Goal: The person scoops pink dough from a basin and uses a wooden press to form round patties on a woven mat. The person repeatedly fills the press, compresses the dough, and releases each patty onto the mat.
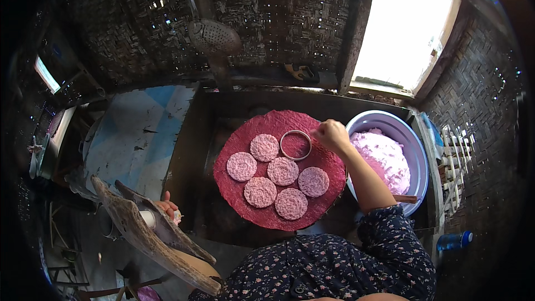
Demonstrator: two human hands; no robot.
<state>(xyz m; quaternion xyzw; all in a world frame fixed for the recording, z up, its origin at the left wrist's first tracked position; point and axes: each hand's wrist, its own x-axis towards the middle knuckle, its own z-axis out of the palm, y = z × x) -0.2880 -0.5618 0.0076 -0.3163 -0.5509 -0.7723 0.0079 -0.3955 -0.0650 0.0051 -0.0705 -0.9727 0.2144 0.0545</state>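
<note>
My right hand point(332, 134), its fingers drawn together, is at the upper right rim of a white ring mould point(296, 159); whether it grips the ring or a bit of pink dough cannot be told. The ring lies on a round red mat point(234, 136) beside several flat pink discs of squiggly strands point(260, 192). Lower left, my left hand point(167, 207) holds a two-armed wooden hand press point(138, 234) with a white cylinder point(148, 218) between its arms; the boards partly hide the hand. Right of the mat, a purple basin point(419, 167) holds pink dough point(386, 159) and a wooden stick point(407, 198).
A worn blue and white board point(138, 133) lies left of the mat. Behind, a perforated skimmer point(215, 36) hangs on the woven wall, and a yellow and black handsaw handle point(301, 73) rests on a ledge. A blue bottle point(454, 240) is at the lower right.
</note>
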